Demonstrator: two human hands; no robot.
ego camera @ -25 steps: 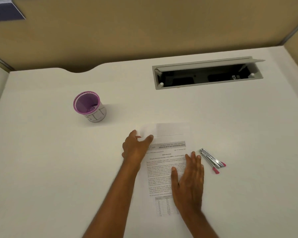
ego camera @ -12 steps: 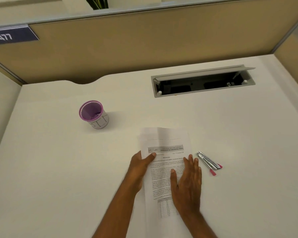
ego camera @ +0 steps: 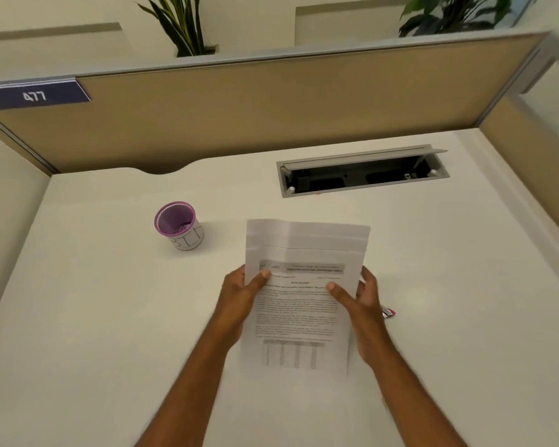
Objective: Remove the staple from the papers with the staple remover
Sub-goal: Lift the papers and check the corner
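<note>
The printed papers point(ego camera: 304, 253) are lifted off the white desk point(ego camera: 465, 269) and tilted up toward me. My left hand point(ego camera: 242, 295) grips their left edge with the thumb on the front. My right hand point(ego camera: 362, 301) grips the right edge the same way. The staple remover point(ego camera: 388, 313) lies on the desk behind my right hand; only its pink-tipped end shows. The staple itself is too small to make out.
A purple-rimmed cup point(ego camera: 178, 226) labelled in marker stands on the desk to the left of the papers. An open cable tray point(ego camera: 362, 172) is set into the desk at the back right. Tan partition walls point(ego camera: 271, 117) enclose the desk.
Both hands have gone from lying flat on the papers to gripping their side edges and raising them off the desk. The camera has tilted upward.
</note>
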